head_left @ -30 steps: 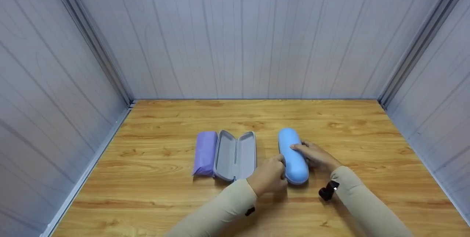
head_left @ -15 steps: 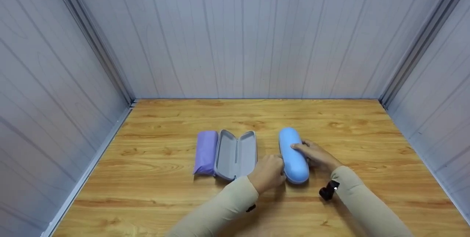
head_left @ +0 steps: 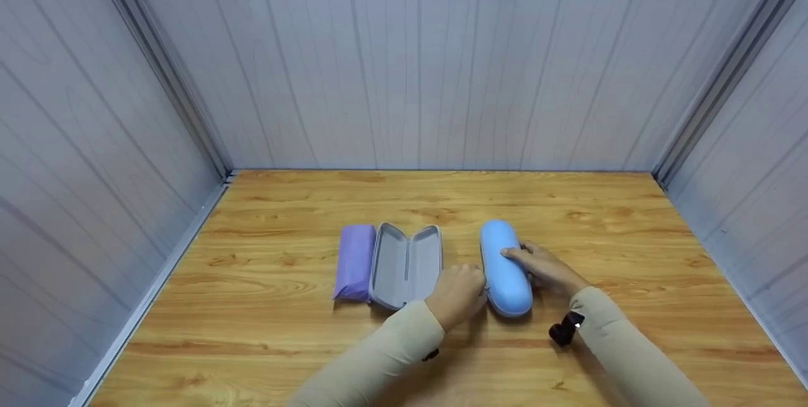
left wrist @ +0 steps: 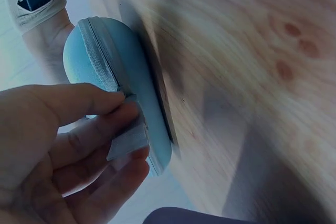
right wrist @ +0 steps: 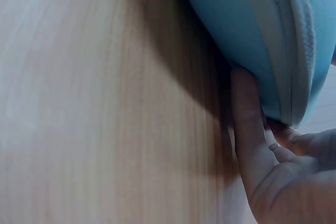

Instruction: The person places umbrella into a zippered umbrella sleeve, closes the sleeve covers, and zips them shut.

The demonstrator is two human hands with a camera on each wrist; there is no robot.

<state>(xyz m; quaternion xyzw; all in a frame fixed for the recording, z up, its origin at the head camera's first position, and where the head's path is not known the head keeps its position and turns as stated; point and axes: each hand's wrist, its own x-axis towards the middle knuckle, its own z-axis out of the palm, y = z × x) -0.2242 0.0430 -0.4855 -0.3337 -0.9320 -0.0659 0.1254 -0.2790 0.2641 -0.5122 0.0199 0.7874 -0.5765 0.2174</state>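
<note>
A blue hard-shell zip case (head_left: 504, 277) lies lengthwise on the table, right of centre. My right hand (head_left: 548, 270) holds it from the right, thumb on top and the other fingers low along its side. At the case's left side my left hand (head_left: 458, 294) pinches the zipper pull. In the left wrist view, thumb and forefinger meet at the seam, and a pale grey pull tab (left wrist: 128, 142) hangs across the fingers. The zipper (left wrist: 100, 53) looks closed beyond the fingertips. The right wrist view has fingers (right wrist: 247, 108) against the case's lower side.
Left of my left hand, a grey case (head_left: 425, 265) lies spread open with its hollow halves facing up. A purple wrapped packet (head_left: 354, 262) lies against its left side. Pale panel walls (head_left: 416, 66) enclose the wooden table (head_left: 265, 331) at the back and both sides.
My left hand has shifted slightly left and away from me along the blue case's side. The right hand keeps its hold, and the case has barely moved.
</note>
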